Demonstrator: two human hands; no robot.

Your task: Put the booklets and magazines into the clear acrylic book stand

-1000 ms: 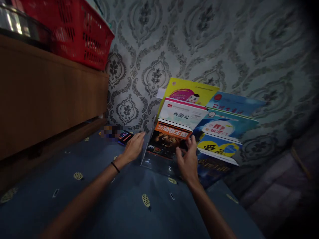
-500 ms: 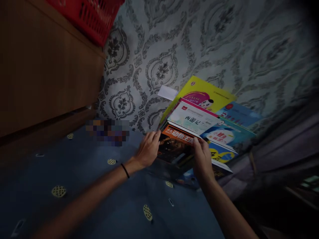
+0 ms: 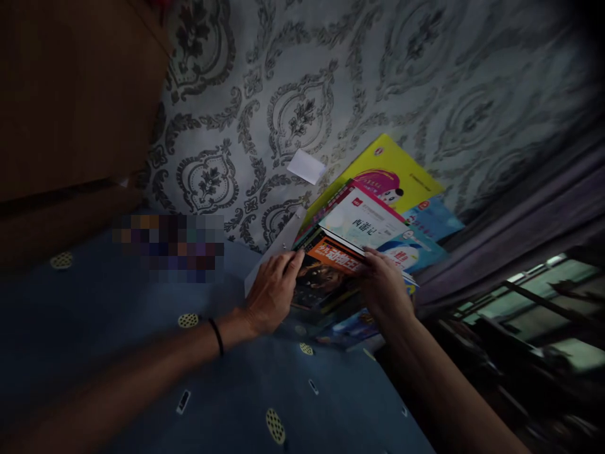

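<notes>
Children's books stand in stepped rows against the wall. Foremost is a dark book with an orange title band [image 3: 333,253]. My left hand [image 3: 273,290] is closed at its left edge, thumb along the cover. My right hand [image 3: 385,280] grips its upper right side, covering that corner. Close behind stand a white book with a pink top edge [image 3: 362,217], a blue book [image 3: 409,249] and a large yellow book [image 3: 401,170]. Lower down, below my right hand, is a dim blue cover [image 3: 352,328]. A pale panel [image 3: 258,271] shows left of the books.
Grey patterned wallpaper [image 3: 302,113] rises behind, with a white switch plate [image 3: 306,166] on it. A blue patterned cloth [image 3: 155,353] covers the surface below. Brown wooden furniture [image 3: 75,94] stands at left, a curtain [image 3: 491,246] and a window [image 3: 534,284] at right.
My view has shifted, bringing the window into sight at right and taking most of the red basket out. Both hands stay on the front book, my right fingers now further over its top edge.
</notes>
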